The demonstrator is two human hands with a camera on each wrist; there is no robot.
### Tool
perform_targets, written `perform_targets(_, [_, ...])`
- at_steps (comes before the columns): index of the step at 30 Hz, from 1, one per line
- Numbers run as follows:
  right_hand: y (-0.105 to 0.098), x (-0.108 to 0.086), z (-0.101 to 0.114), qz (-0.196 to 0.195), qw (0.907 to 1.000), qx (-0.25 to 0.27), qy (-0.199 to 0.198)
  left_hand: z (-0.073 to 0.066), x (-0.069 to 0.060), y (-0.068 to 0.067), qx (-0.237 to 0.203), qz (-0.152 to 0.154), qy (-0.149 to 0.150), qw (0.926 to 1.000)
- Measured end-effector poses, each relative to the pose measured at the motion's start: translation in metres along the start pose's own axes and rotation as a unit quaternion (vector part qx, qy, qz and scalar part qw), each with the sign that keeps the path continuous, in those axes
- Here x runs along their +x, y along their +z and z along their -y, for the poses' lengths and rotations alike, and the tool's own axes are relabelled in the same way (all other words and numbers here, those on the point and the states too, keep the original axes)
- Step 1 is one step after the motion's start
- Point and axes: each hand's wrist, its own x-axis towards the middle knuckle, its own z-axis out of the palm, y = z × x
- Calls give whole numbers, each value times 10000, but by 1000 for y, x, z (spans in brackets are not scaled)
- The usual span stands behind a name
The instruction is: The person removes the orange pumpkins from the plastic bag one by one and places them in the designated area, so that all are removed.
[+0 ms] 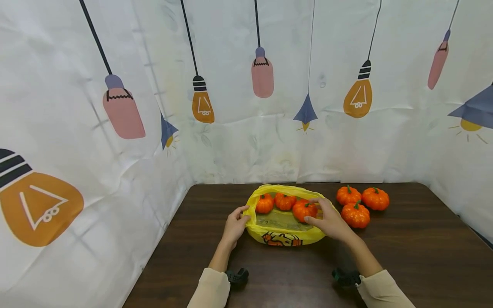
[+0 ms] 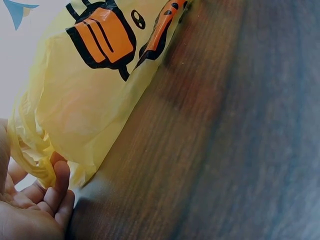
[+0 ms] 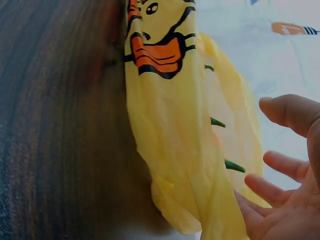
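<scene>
A yellow plastic bag point(image 1: 254, 233) with a printed cartoon sits on the table, its mouth spread wide. Inside lie three small orange pumpkins: a left one point(image 1: 264, 204), a middle one point(image 1: 284, 201) and a right one point(image 1: 302, 213). My left hand point(image 1: 233, 226) pinches the bag's left rim; the left wrist view shows gathered plastic point(image 2: 42, 167) between thumb and fingers. Over the bag's right side is my right hand point(image 1: 332, 221), close to the right pumpkin. In the right wrist view its fingers point(image 3: 280, 165) are spread and hold nothing, and green stems point(image 3: 234, 166) show inside the bag.
Three more orange pumpkins, one at the back point(image 1: 348, 195), one at right point(image 1: 375, 199) and one in front point(image 1: 355, 215), stand together right of the bag. The dark wooden table point(image 1: 416, 248) meets a white curtain point(image 1: 239, 149) printed with lamps behind and at the sides.
</scene>
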Motion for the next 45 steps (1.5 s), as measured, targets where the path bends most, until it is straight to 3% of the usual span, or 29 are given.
perform_targets(13, [2,2,-13,144,9986,-5,500,-5,1,3,-46,19,6,10000])
perform_targets(24, [11,13,-33,158,9990,44,418,-1,-1,4,1,-1,41,10000])
perform_targets(45, [22,18,-32,523,9977,93,424,-1,-1,2,31,-147,-18,9999])
